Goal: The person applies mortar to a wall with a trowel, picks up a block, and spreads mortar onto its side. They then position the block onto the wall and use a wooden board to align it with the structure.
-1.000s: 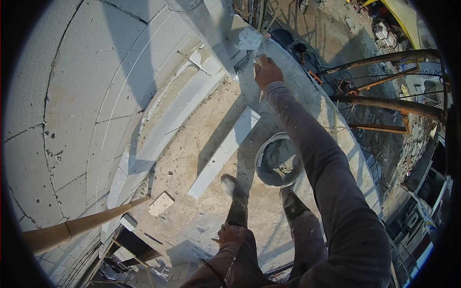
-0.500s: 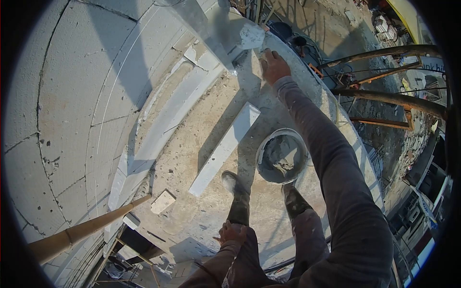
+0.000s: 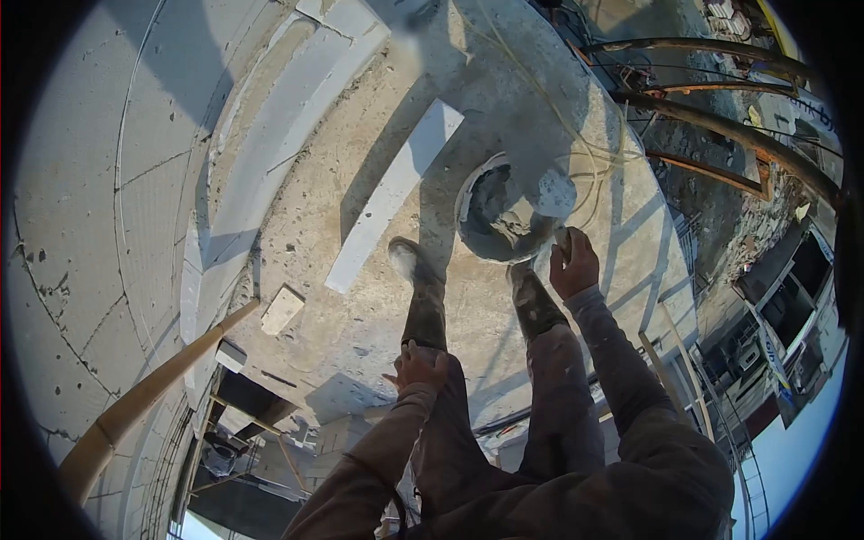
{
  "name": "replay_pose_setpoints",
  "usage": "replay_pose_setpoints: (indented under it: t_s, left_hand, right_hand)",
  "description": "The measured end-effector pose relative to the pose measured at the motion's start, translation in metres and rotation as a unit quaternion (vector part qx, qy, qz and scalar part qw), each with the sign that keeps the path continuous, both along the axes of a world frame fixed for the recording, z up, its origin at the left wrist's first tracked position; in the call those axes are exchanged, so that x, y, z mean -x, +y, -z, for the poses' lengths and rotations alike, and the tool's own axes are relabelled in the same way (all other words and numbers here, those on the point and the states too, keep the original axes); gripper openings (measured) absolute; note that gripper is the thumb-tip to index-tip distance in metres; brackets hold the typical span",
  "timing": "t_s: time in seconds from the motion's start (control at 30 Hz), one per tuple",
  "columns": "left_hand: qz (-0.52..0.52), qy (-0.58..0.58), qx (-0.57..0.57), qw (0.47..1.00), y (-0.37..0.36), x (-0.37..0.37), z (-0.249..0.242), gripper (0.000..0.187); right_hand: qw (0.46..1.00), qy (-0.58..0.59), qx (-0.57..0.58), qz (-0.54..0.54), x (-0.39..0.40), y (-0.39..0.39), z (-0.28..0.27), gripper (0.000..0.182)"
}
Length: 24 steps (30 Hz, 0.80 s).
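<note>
My right hand (image 3: 576,263) is closed on what looks like the handle of a trowel, whose pale, mortar-smeared blade (image 3: 556,193) is by the right side of a round bucket (image 3: 464,214). Grey wet mortar (image 3: 490,216) lies in the bucket, just beyond my boots. My left hand (image 3: 421,367) rests on my left knee with its fingers apart and holds nothing. A long pale block (image 3: 396,193) lies on the rough floor to the left of the bucket.
A curved block wall (image 3: 81,180) rises on the left, with a pale ledge (image 3: 270,135) along it. A wooden pole (image 3: 135,418) slants at lower left, near a small block (image 3: 283,310). Cable (image 3: 589,166) lies right of the bucket. Beyond the floor's right edge stand curved poles (image 3: 720,130).
My right hand and the trowel have come back from the far end of the floor to the bucket's right side. The view has shifted. My left hand stays on the knee.
</note>
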<state>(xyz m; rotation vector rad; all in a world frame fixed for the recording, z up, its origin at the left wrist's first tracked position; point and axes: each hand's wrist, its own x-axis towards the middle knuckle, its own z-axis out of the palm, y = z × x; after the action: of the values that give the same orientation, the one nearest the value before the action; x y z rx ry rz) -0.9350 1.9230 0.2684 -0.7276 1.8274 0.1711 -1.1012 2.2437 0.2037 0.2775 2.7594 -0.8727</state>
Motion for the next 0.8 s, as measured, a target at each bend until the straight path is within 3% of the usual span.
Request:
replay_pose_setpoints:
  t_s: [0.1, 0.17, 0.33, 0.4, 0.47, 0.53, 0.6, 0.63, 0.7, 0.8]
  left_hand:
    - [0.015, -0.002, -0.011, 1.0, 0.004, 0.001, -0.003, 0.089]
    - [-0.021, 0.025, -0.029, 0.999, 0.007, -0.001, -0.005, 0.088]
    - [0.007, 0.064, -0.048, 0.997, -0.018, -0.033, 0.005, 0.086]
    - [0.032, 0.099, -0.05, 0.993, -0.032, -0.038, -0.009, 0.083]
    - [0.025, 0.115, -0.044, 0.992, -0.046, -0.044, -0.012, 0.084]
    - [0.04, 0.118, -0.057, 0.991, -0.055, -0.047, -0.016, 0.084]
    - [0.033, 0.163, -0.058, 0.984, -0.069, -0.053, -0.017, 0.084]
    - [0.0, 0.175, -0.052, 0.983, -0.077, -0.053, -0.017, 0.083]
    - [-0.075, 0.171, -0.058, 0.981, -0.094, -0.039, -0.025, 0.085]
    - [-0.133, 0.156, -0.052, 0.977, -0.129, -0.043, -0.03, 0.088]
  right_hand:
    - [0.995, -0.101, -0.005, 0.028, -0.054, -0.008, -0.01, 0.041]
    - [0.926, -0.355, -0.13, 0.006, -0.061, -0.02, -0.004, 0.042]
    - [0.862, -0.43, -0.24, -0.119, -0.037, -0.026, 0.099, 0.03]
    - [0.922, -0.231, -0.242, -0.195, 0.007, -0.086, 0.066, 0.032]
    - [0.935, -0.123, -0.103, -0.316, 0.039, -0.163, 0.047, 0.039]
    - [0.9, 0.077, -0.114, -0.414, 0.036, -0.239, 0.095, 0.044]
    - [0.855, 0.173, -0.128, -0.472, 0.057, -0.3, 0.122, 0.046]
    - [0.851, 0.188, -0.139, -0.469, 0.061, -0.327, 0.175, 0.046]
    - [0.77, 0.049, -0.135, -0.622, 0.061, -0.341, 0.273, 0.045]
    - [0.721, 0.025, -0.207, -0.661, 0.081, -0.351, 0.18, 0.035]
